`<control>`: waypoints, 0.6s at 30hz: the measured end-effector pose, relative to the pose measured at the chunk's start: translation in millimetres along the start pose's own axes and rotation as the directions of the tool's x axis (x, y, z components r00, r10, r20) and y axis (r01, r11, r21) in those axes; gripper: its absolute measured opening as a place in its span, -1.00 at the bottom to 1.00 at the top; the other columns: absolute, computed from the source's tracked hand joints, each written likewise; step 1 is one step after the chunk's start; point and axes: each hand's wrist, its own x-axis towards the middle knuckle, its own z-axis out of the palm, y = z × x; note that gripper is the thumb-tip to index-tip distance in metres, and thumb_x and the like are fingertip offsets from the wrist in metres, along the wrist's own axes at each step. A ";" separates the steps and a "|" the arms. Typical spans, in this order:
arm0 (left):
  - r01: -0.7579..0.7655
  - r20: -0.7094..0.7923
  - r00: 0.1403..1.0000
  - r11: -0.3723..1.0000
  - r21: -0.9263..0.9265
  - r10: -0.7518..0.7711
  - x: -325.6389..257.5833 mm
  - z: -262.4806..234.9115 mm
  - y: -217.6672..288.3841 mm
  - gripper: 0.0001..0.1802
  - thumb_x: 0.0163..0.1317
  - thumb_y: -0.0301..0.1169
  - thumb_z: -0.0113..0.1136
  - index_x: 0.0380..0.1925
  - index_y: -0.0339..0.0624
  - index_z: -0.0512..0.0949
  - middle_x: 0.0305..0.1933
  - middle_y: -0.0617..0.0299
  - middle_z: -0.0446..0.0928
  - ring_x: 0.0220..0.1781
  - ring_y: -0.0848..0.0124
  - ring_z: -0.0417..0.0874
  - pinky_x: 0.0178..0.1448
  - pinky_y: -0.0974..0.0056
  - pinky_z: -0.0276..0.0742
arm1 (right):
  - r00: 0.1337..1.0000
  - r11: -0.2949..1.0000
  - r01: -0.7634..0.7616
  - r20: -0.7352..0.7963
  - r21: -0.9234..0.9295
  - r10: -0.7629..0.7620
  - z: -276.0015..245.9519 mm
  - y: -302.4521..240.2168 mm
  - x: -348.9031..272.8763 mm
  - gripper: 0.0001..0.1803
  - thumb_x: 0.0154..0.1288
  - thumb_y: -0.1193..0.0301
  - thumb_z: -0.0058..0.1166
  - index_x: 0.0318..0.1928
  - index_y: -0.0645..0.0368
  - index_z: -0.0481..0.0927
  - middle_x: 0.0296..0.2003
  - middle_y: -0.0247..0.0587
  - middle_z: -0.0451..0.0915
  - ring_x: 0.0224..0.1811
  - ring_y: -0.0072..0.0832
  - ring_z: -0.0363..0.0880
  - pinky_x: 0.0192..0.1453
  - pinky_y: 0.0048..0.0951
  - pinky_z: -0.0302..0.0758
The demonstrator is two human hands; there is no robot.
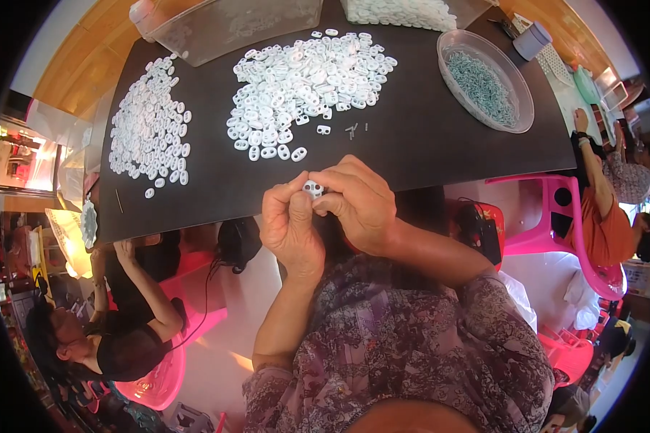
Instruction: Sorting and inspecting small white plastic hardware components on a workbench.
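left hand (pixel 290 225) + right hand (pixel 357 202): grips pinched together on one small white plastic two-hole piece (pixel 313 189) | above black bench (pixel 426 137) edge | white piece pile (pixel 303 79) beyond

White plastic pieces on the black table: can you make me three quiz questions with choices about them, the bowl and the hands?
1. Where is the clear bowl of teal rings?
A. table's right side
B. floor
C. pink chair

2. How many white piles lie on the black table?
A. one
B. two
C. five

3. What are both hands doing?
A. resting flat
B. pinching one white piece
C. lifting the bowl

Answers: 1 A, it sits by the right edge. 2 B, a left pile and a middle pile. 3 B, left hand and right hand pinch the white piece.
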 end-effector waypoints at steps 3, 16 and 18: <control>-0.005 -0.011 1.000 1.000 0.009 0.006 -2.0 -1.6 -1.8 -0.76 0.29 -0.40 0.11 -0.17 -0.38 0.52 -0.35 0.34 0.39 -0.38 0.61 0.36 -0.29 0.51 0.34 | 1.000 1.000 0.018 0.004 0.005 -0.018 0.1 -0.1 -2.1 -0.67 -0.04 0.60 0.22 -0.18 0.37 0.55 -0.38 -0.15 0.56 -0.44 -0.38 0.45 -0.41 -0.47 0.41; -0.079 -0.007 0.997 0.993 0.083 0.080 -3.0 -4.1 0.5 -0.80 0.30 -0.44 0.07 -0.17 -0.37 0.49 -0.25 0.29 0.48 -0.27 0.62 0.40 -0.13 0.50 0.35 | 0.998 0.999 -0.045 0.053 0.010 0.045 -1.5 -6.1 3.3 -0.66 -0.05 0.53 0.26 -0.20 0.32 0.50 -0.39 -0.17 0.52 -0.47 -0.34 0.42 -0.43 -0.41 0.39; -0.074 -0.016 0.997 0.996 0.058 0.075 -5.3 -4.3 -2.2 -0.81 0.31 -0.45 0.06 -0.17 -0.36 0.48 -0.24 0.29 0.48 -0.27 0.62 0.40 -0.13 0.50 0.35 | 0.999 0.999 0.047 0.015 -0.006 -0.047 -0.3 -4.1 2.0 -0.67 -0.06 0.57 0.24 -0.21 0.34 0.49 -0.40 -0.13 0.51 -0.49 -0.32 0.41 -0.47 -0.39 0.38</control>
